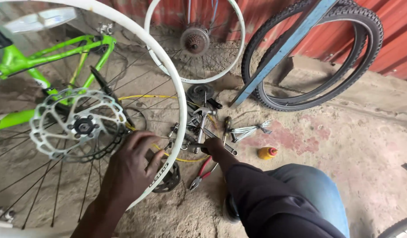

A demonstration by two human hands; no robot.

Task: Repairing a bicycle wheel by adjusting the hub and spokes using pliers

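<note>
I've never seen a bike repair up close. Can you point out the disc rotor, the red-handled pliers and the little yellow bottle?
disc rotor [78,125], head view, on its dark centre hub.
red-handled pliers [203,169], head view, on the red handles.
yellow bottle [266,153], head view, on its yellow body.

White wheel rim [179,94] stands upright, disc rotor [78,123] at hub; tool pile [208,132] lies, seemingly wrenches, behind it.

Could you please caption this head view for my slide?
Left hand grips a white wheel rim; right hand reaches among tools.
</note>
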